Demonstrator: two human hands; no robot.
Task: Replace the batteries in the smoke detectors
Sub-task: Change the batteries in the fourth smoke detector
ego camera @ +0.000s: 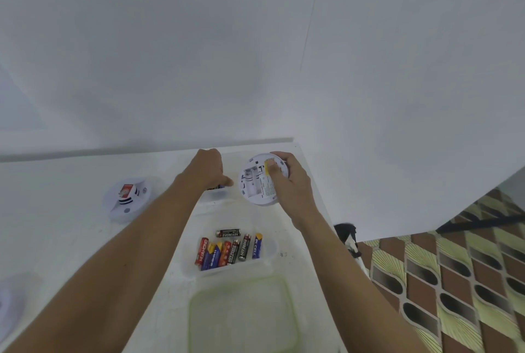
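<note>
i see the smoke detector (255, 182) held up off the bench (71, 239) in my right hand (289, 182), tilted so its back faces me. the fingers wrap its far rim and the thumb presses on the yellow label. the battery bay on that back looks open, and i cannot make out a cell in it.

my left hand (210, 168) reaches just beside it, knuckles up, fingers pointing down into a small clear tub (216, 196) with something dark inside. i cannot tell whether those fingers grip anything.

nearer to me, a clear tray (270, 250) holds a row of batteries (227, 250) side by side, with 1 black one lying crosswise at the far end. a clear lid (244, 321) with a green rim lies flat just in front of the tray.

to the left, a 2nd detector (126, 199) rests on the bench with a red item on top. a 3rd round white shape (8, 304) blurs at the lower left edge.

right of the bench is a patterned floor (454, 281).
</note>
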